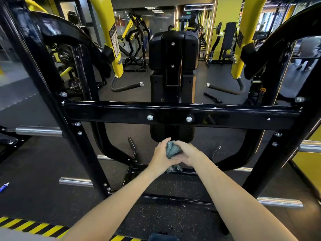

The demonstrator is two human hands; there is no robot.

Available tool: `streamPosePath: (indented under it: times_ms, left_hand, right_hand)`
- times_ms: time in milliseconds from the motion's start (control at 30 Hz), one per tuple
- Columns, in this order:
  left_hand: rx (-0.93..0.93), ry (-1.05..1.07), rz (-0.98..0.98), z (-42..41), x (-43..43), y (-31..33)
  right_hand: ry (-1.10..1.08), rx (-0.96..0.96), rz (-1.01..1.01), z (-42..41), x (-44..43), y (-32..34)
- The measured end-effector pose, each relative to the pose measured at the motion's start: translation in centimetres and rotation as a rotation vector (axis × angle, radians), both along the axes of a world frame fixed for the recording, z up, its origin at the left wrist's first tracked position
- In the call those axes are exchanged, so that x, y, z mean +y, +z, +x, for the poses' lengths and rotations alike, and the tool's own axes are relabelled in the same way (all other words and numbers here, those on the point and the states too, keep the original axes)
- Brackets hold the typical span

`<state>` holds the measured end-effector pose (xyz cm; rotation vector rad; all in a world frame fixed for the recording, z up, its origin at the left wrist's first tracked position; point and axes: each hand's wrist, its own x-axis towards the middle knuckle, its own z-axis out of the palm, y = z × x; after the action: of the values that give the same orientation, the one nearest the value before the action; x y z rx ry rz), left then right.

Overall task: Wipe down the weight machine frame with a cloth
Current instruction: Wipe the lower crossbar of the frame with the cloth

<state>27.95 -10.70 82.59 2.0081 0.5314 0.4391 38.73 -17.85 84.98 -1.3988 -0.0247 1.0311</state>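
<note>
Both forearms point(121, 197) reach forward from the bottom edge and meet at the middle. Between them sits the cloth point(171, 149), grey-green and bunched into a wad, with a loose end hanging below the palms. The left hand point(160, 156) curls its fingers round the cloth from the left. The right hand point(188, 154) closes over it from the right, fingers bent across the top, so both grip the same wad. The cloth is held below the crossbar point(225, 115) and apart from it; whether its hanging end touches the low base bar behind cannot be told.

The crossbar is glossy black, part of the frame point(52, 101), and carries two bolts point(150, 117) near its middle. Slanted black uprights join it at each end. Beyond it stands the black back pad point(173, 49) on its post. Two yellow arms point(107, 32) come down on either side of the pad, each ending in a dark grip point(125, 87) that points inward. Chrome pegs point(38, 131) stick out from the uprights on both sides, high and low.

A dark speckled floor point(43, 162) lies under everything. A yellow-and-black stripe point(31, 225) runs along it at lower left, and a blue pen point(4, 186) lies at the left edge. More gym machines stand in the background.
</note>
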Motion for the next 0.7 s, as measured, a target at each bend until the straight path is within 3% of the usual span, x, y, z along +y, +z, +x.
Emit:
streamPosePath:
  times_ms: [67, 133, 233, 400, 500, 567, 700]
  left_hand:
    - [-0.042, 0.059, 0.037, 0.5, -0.1, -0.1]
    - [-0.11, 0.112, 0.024, 1.0, 0.0, 0.7]
    - [-0.16, 0.269, -0.004, 1.5, 0.3, 3.8]
    - [-0.502, 0.764, 0.122, 3.5, 3.4, 8.6]
    - [-0.347, 0.891, 0.136, 6.6, 3.9, 9.2]
    - [-0.295, 0.824, 0.244, 8.8, 2.0, 9.1]
    - [-0.356, 0.409, 0.546, 11.8, -2.4, 8.2]
  right_hand:
    - [-0.003, -0.01, 0.072, 0.1, -0.2, 1.3]
    - [0.014, -0.136, 0.068, 0.3, -0.4, 2.4]
    - [-0.049, -0.585, -0.12, 1.4, -1.6, 3.6]
    - [-0.422, -1.379, -0.417, 4.6, -6.4, 5.5]
    - [-0.53, -1.594, -0.489, 7.3, -7.7, 6.1]
    - [-0.468, -1.58, -0.517, 9.0, -7.7, 6.5]
    - [-0.275, -1.581, -0.518, 11.4, -8.5, 7.3]
